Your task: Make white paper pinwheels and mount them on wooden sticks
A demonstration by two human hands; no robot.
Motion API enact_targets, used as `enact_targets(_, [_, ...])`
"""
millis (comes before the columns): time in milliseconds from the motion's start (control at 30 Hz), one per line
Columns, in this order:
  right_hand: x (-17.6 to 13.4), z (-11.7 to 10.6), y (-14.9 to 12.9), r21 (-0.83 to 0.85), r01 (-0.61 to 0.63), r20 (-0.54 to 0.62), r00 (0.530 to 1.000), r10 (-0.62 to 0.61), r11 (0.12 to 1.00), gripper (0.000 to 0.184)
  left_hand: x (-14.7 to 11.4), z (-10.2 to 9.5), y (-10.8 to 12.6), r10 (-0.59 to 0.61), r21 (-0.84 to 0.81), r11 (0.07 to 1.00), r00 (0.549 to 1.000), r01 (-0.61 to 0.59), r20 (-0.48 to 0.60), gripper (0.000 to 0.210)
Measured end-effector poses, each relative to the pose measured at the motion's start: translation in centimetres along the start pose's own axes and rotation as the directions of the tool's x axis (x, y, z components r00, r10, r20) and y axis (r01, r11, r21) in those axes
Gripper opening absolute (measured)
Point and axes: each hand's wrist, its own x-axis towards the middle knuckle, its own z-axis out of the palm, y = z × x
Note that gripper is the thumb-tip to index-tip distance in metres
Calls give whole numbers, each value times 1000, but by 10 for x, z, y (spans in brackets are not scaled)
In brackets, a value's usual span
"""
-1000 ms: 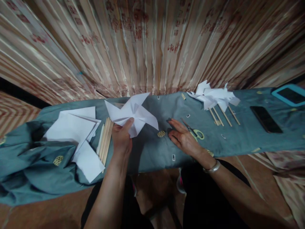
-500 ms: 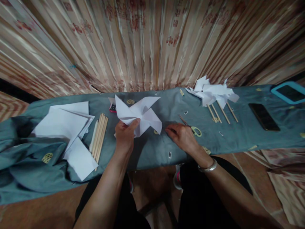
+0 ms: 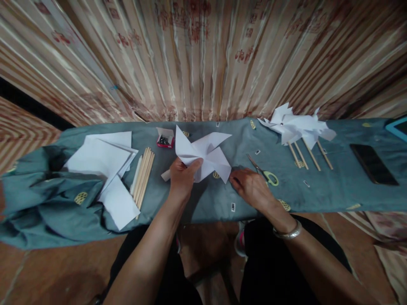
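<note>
My left hand [image 3: 182, 176] is closed on a white paper pinwheel [image 3: 205, 159], thumb pressed on the front near its centre. Four-bladed and without a visible stick, the pinwheel is held just over the cloth. Close to its lower right blade tip, my right hand [image 3: 252, 188] is closed with curled fingers; whether something small is between them I cannot make out. Scissors [image 3: 270, 178] with yellow-green handles lie just beyond that hand. A small open red box [image 3: 165, 140] of dark little pieces sits behind my left hand. Beside that hand a pale strip [image 3: 165, 175] is partly hidden.
To the left are white paper sheets [image 3: 98, 156] and a row of wooden sticks [image 3: 144, 176]. Finished pinwheels on sticks [image 3: 300, 125] lie at the right, then a black phone [image 3: 373, 163] and a blue-framed device [image 3: 397, 129]. A patterned curtain [image 3: 197, 63] hangs behind the grey-green cloth [image 3: 203, 209].
The view has turned left, so everything sits farther right in it. The open red box shows more fully beside the pinwheel. Both hands keep nearly the same pose.
</note>
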Motion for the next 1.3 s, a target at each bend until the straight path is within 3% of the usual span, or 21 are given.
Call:
enact_targets(367, [-1, 2, 2, -94, 30, -16, 999, -32, 995, 21, -4, 4, -4, 50, 53, 997, 999, -50, 15, 23])
enact_targets(467, [-2, -4, 5, 60, -20, -86, 996, 25, 998, 18, -5, 5, -4, 82, 74, 994, 996, -84, 28, 21])
enact_targets(533, [-3, -14, 9, 236, -31, -224, 971, 86, 971, 15, -6, 5, -5, 106, 102, 989, 994, -109, 33, 20])
enact_targets(600, [-6, -25, 8, 389, 18, -369, 919, 138, 921, 10, -7, 6, -5, 117, 137, 983, 992, -122, 45, 20])
enact_targets(667, [-9, -34, 4, 457, 89, -424, 897, 129, 885, 6, -11, 9, -6, 116, 165, 978, 991, -126, 68, 19])
enact_targets(900, [-10, -39, -23, 415, 196, -441, 897, 8, 889, 7, -26, 25, -9, 88, 145, 983, 985, -110, 151, 20])
enact_targets(1300, [-8, -34, -15, 410, 164, -419, 907, 26, 897, 6, -31, 28, -15, 53, 148, 985, 975, -86, 216, 19])
